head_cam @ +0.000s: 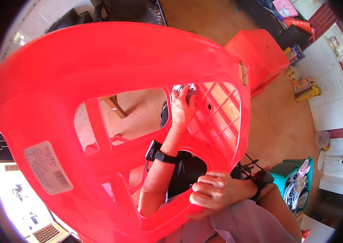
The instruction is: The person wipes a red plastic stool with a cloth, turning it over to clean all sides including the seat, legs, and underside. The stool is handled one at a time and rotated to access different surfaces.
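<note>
A large red plastic stool (129, 54) lies tilted before me, its openings and the ribbed underside of its seat facing me. My left arm passes through the frame, and my left hand (183, 107) presses a crumpled grey-and-white cloth (191, 89) against the inside near the ribbed panel (217, 112). Around the near lower edge of the stool, my right hand (211, 193) is closed in a fist; its thumb is hidden. Both wrists wear black straps with small devices. A pale printed label (48, 167) is stuck on the stool's outer side.
Another red plastic stool (262, 54) stands just beyond. A teal bin (309, 182) with crumpled cloths is at my right. Boxes (306, 88) lie by white cabinets (323, 85). A wooden furniture leg (115, 106) shows through an opening. A bright doorway (16, 194) is at the left.
</note>
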Motion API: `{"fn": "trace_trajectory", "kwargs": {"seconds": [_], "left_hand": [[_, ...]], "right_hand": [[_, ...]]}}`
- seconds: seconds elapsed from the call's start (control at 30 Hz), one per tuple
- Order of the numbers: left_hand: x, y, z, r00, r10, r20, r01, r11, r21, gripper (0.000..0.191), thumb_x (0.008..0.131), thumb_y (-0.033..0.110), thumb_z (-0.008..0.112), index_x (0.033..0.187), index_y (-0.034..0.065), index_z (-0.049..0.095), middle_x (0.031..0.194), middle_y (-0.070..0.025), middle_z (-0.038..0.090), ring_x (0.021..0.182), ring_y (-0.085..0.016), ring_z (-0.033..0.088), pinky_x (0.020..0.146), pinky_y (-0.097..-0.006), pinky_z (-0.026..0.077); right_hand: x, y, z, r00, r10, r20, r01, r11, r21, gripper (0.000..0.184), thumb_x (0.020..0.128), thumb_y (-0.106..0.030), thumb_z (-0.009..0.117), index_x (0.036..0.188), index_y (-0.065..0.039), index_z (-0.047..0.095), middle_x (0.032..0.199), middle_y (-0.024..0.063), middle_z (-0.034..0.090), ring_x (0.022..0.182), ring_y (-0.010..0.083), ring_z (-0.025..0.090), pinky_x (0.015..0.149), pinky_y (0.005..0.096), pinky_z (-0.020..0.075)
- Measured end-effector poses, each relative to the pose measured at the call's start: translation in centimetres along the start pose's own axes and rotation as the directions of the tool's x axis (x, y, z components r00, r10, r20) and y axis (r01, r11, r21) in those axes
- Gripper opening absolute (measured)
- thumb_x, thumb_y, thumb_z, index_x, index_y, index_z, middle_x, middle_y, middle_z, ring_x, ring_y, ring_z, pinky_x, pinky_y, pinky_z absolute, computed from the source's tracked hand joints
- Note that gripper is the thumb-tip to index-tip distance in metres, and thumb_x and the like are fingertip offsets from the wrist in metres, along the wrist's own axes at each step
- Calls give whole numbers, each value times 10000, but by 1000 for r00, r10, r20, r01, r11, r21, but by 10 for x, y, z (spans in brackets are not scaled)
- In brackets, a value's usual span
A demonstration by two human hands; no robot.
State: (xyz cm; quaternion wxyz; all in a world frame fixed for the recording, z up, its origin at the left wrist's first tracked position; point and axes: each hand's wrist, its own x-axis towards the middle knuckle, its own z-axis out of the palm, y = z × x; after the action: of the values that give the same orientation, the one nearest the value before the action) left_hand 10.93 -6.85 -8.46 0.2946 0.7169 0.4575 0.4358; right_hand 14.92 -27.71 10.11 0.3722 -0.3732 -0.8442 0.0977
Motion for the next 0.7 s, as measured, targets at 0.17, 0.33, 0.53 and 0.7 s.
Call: {"fn": "trace_trajectory", "kwargs": {"seconds": [0.17,0.33,0.53,0.7], "left_hand": [[-26,13,4,962,-267,66,274,922,-274,304,882,76,646,1171,-16,623,1038,-220,656,935,-338,671,815,-400,532],[-37,42,-18,963,-165,211,191,976,-106,214,880,114,632,1080,42,664,970,-241,660,854,-432,662,700,-473,535],[-68,85,-47,910,-146,389,264,926,-269,181,917,109,615,1031,-27,645,897,-237,673,793,-345,684,660,-394,527],[-80,90,-62,692,-131,710,586,676,-446,304,961,152,625,1176,-61,594,897,-49,674,832,-83,604,699,-276,504]], "right_hand": [[2,-1,1,999,29,-15,-30,1000,-3,393,798,-454,722,741,-104,553,654,-1,426,550,128,471,468,250,338],[5,-1,6,999,34,-37,-34,999,-3,388,796,-451,723,728,-109,553,643,-4,413,553,127,472,470,252,333],[3,-2,7,999,14,-35,-16,999,-45,405,801,-464,712,705,-118,525,631,-10,390,547,122,450,467,256,315],[7,0,7,1000,-8,0,8,998,-66,428,800,-486,704,702,-115,514,632,-10,388,544,121,434,473,257,305]]}}
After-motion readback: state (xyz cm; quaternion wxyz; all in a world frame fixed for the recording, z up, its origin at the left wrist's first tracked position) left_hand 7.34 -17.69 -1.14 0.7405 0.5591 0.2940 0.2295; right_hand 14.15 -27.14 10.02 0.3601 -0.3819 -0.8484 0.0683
